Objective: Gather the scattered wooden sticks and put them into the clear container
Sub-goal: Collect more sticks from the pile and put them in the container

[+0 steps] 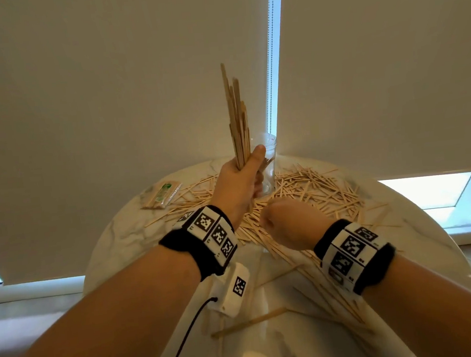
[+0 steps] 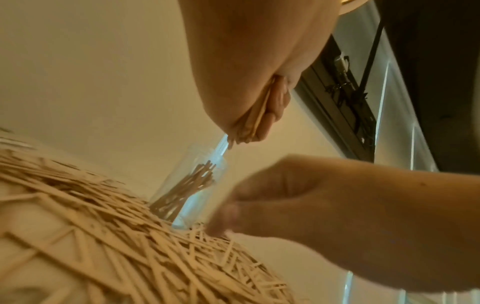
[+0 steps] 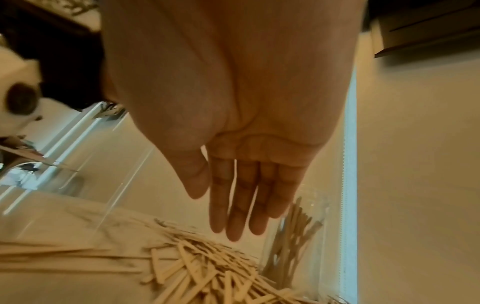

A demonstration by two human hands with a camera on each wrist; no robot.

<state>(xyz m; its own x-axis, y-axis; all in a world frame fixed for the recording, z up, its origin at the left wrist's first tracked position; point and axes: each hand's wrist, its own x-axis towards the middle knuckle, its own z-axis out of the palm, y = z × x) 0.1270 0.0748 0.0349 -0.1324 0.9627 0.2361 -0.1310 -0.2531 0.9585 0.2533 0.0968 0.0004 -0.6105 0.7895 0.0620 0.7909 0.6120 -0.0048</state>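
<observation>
Two pale roller blinds [image 1: 125, 102] fill the background, a bright strip of window and a bead chain [image 1: 271, 61] running between them. Below sits the round marble surface [image 1: 114, 240], and it is buried: loose wooden sticks [image 1: 315, 191] lie criss-crossed over its far and right side, with a few stragglers near the front edge. Both forearms reach in, each wearing a black band with white coded tags [image 1: 213, 231]. At the back of the pile, against the blinds, stands the clear container [image 1: 270, 164], upright, with a small cluster of sticks already leaning inside it. The left hand [image 1: 240, 183] is raised just beside the container, its grip closed tight around a bundle of sticks [image 1: 237, 115] that stands upright well above the fist, lower ends poking out beneath the fingers. The right hand [image 1: 287, 225] hovers low over the heap; the right wrist view shows its fingers [image 3: 233, 205] straight and together, grip wide and holding nothing. Off to the far left lies a small wrapped packet [image 1: 161, 194] with green print.
</observation>
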